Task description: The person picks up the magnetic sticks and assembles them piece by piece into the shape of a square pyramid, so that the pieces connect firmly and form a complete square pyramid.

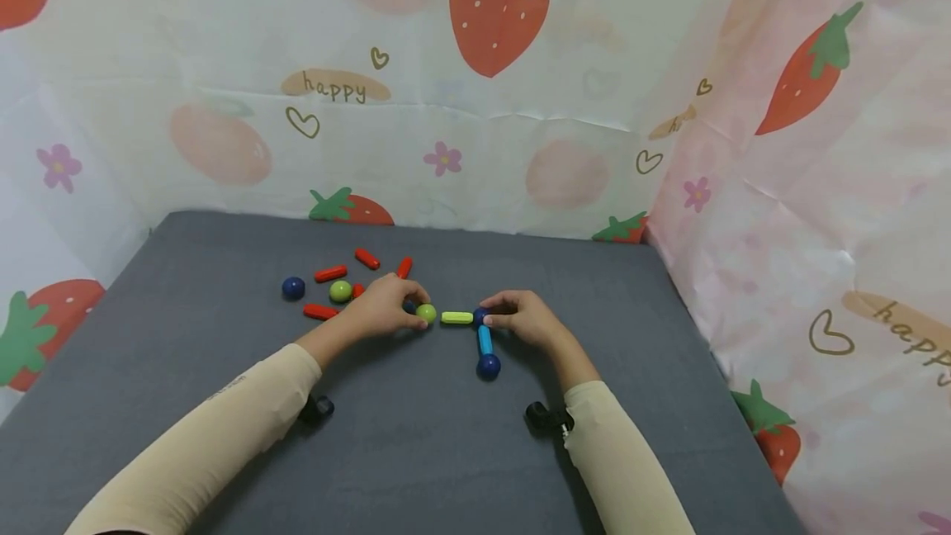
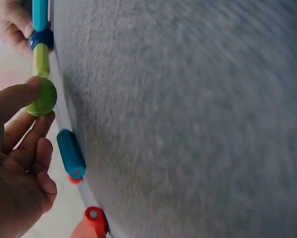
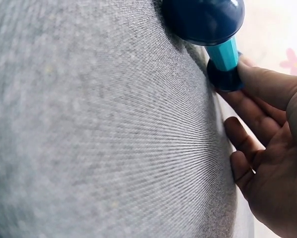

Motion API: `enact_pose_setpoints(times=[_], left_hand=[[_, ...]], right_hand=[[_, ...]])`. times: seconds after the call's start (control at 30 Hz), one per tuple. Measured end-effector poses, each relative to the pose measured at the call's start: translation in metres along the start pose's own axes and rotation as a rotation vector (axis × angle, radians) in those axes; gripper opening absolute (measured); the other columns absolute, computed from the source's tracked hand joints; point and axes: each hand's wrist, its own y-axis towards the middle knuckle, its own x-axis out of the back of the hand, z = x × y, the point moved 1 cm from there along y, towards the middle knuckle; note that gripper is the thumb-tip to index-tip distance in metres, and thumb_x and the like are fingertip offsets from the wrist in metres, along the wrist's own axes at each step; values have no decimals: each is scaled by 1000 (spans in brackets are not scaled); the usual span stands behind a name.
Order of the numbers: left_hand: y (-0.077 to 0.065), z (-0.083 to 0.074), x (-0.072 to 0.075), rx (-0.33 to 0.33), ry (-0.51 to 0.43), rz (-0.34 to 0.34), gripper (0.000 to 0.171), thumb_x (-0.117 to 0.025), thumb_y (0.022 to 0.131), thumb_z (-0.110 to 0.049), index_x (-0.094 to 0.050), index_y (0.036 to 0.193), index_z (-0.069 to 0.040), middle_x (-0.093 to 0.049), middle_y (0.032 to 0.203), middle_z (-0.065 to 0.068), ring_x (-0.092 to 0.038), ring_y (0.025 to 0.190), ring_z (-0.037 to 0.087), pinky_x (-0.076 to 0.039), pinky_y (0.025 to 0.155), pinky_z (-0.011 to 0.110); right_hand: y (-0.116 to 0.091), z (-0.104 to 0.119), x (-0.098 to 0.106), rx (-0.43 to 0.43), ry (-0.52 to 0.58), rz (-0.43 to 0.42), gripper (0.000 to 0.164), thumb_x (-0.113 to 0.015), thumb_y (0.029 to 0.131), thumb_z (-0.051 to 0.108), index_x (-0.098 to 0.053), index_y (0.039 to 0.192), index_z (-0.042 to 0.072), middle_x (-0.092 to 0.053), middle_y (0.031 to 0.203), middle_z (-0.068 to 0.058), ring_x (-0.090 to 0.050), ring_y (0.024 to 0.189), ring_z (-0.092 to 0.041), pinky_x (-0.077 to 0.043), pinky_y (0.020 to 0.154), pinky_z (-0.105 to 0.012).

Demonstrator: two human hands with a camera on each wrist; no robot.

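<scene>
In the head view my left hand point(image 1: 382, 305) pinches a lime green ball point(image 1: 426, 314) between thumb and fingers. A yellow-green rod point(image 1: 456, 318) lies just right of that ball, with a narrow gap showing between them. The rod's other end meets a dark blue ball point(image 1: 480, 317), which my right hand point(image 1: 526, 320) pinches. From this ball a light blue rod point(image 1: 485, 340) runs toward the near side and ends in a second dark blue ball point(image 1: 488, 366). A teal rod point(image 2: 71, 153) lies below my left fingers in the left wrist view.
Several red rods point(image 1: 330, 273) lie on the grey cloth point(image 1: 416, 452) at the back left. Among them are another green ball point(image 1: 341, 291) and a dark blue ball point(image 1: 293, 288). Strawberry-print sheets point(image 1: 483, 180) stand behind and on both sides.
</scene>
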Motion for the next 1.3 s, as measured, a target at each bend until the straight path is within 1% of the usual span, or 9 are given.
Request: enact_pose_setpoints(times=[0.07, 0.2, 0.4, 0.67, 0.93, 1.13, 1.3], left_hand=[[2, -1, -4, 4, 3, 4, 32, -84, 87, -28, -75, 115, -16, -75, 110, -1, -62, 111, 23, -45, 102, 49], [4, -3, -9, 19, -3, 7, 30, -85, 85, -27, -75, 112, -17, -75, 109, -2, -65, 108, 20, -50, 97, 44], [6, -4, -12, 2, 5, 0, 30, -85, 85, -26, -76, 112, -17, -75, 109, -2, -67, 107, 19, -51, 96, 44], [7, -7, -14, -8, -14, 22, 29, -85, 85, -23, -75, 112, -16, -75, 111, -1, -68, 108, 19, -53, 96, 43], [9, -10, -15, -25, -3, 46, 31, -85, 86, -24, -75, 114, -17, -75, 111, -2, -67, 109, 18, -52, 98, 43], [12, -13, -17, -22, 12, 54, 30, -84, 87, -27, -75, 114, -19, -75, 111, -5, -65, 108, 17, -50, 98, 43], [13, -19, -17, -7, 45, 36, 30, -84, 87, -30, -76, 114, -19, -75, 111, -4, -59, 107, 18, -45, 96, 43]], right_hand=[[0, 0, 0, -3, -6, -2, 26, -75, 95, 26, -75, 120, 20, -73, 115, 1, -65, 106, -17, -53, 93, -40], [1, 1, -1, -2, -13, -2, 26, -75, 95, 27, -75, 121, 20, -72, 117, 1, -65, 108, -17, -53, 94, -40], [1, 0, 0, -1, -18, 2, 26, -75, 95, 25, -75, 120, 20, -72, 116, 1, -65, 107, -17, -53, 92, -40], [-3, -2, 4, 32, -73, 54, 25, -73, 97, 25, -73, 121, 18, -70, 118, 1, -62, 108, -17, -51, 93, -39], [-12, -3, 7, 61, -102, 104, 26, -74, 97, 24, -73, 122, 22, -70, 122, 3, -62, 115, -17, -50, 100, -43], [-20, -3, 9, 77, -96, 119, 25, -75, 95, 23, -74, 120, 21, -72, 119, 3, -63, 110, -16, -51, 95, -40], [-28, -3, 7, 75, -77, 94, 24, -78, 93, 24, -75, 117, 21, -72, 116, 3, -62, 103, -16, -51, 88, -35]])
